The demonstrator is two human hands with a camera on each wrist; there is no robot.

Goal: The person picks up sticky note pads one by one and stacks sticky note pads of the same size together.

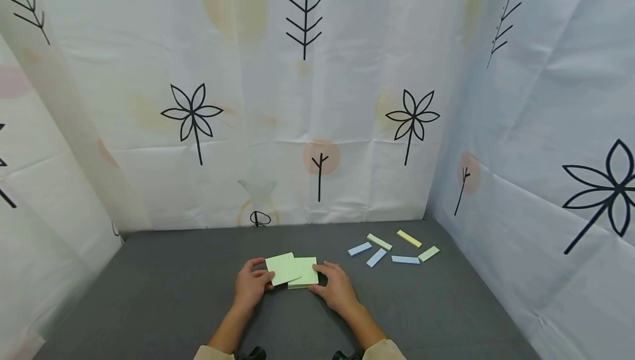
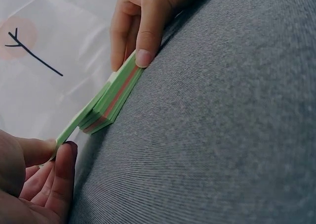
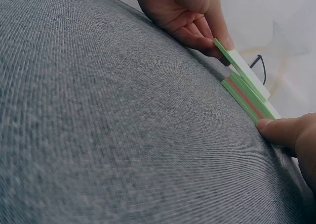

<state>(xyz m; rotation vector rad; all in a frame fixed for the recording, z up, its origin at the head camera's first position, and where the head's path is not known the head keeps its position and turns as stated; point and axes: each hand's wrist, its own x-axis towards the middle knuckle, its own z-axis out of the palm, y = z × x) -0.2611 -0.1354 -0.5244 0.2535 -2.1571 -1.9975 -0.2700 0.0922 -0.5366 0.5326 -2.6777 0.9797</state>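
Observation:
A pad of light green sticky notes (image 1: 306,276) with a pink layer in its stack (image 2: 109,104) lies on the grey cloth (image 1: 163,294). My left hand (image 1: 267,278) pinches the top sheet (image 1: 283,267) between thumb and fingers and holds it lifted and turned off the pad, as the left wrist view (image 2: 61,142) and right wrist view (image 3: 236,66) both show. My right hand (image 1: 321,280) holds the pad's right edge, its thumb (image 2: 144,56) pressed on the side of the stack (image 3: 247,98).
Several small paper strips (image 1: 392,250) in blue, green and yellow lie scattered at the back right of the cloth. White printed curtains (image 1: 317,101) wall the surface at the back and on both sides.

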